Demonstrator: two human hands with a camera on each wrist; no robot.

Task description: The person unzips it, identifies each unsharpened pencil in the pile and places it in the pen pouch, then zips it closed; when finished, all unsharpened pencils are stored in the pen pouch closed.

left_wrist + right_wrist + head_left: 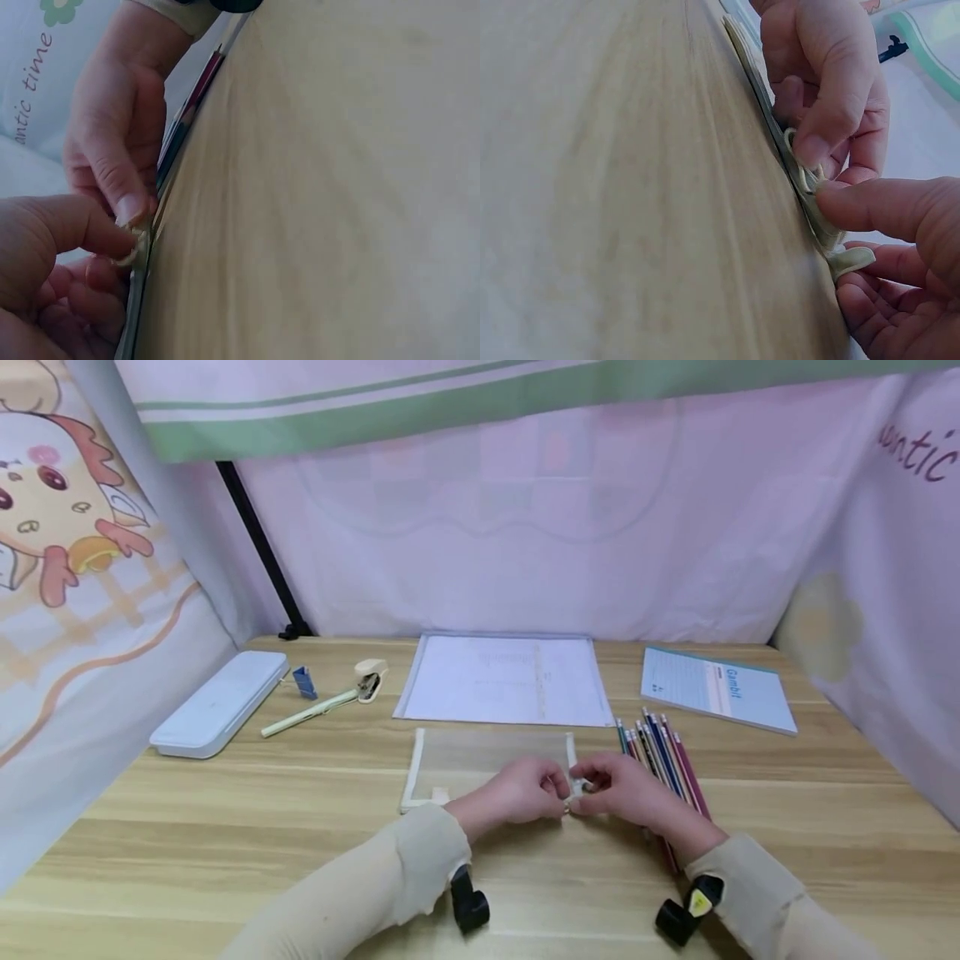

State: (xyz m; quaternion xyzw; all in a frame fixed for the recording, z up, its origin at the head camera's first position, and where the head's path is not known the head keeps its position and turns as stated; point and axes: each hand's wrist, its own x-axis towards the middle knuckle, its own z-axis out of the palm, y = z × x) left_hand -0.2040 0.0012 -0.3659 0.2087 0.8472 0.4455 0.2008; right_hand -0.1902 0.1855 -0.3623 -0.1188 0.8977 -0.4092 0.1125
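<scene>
A see-through zipper pouch [480,753] with white edging lies flat on the table in the head view. At its near right corner, my left hand [523,789] pinches the cord-loop zipper pull [810,169] between thumb and fingers. My right hand [628,789] grips the pouch's end right beside it, thumb on the zipper edge; a small pale tab [853,259] sticks out by its fingers. Both hands' fingertips nearly meet. Several pencils [684,768] lie in a bunch, partly hidden beneath the right wrist.
Behind the pouch lies a clear document folder [502,681] with papers. A light-blue notebook [720,689] is at the back right. On the left are a white pencil case [221,703], a blue binder clip [304,682], a pale green pen [309,713] and a cream stapler [370,679].
</scene>
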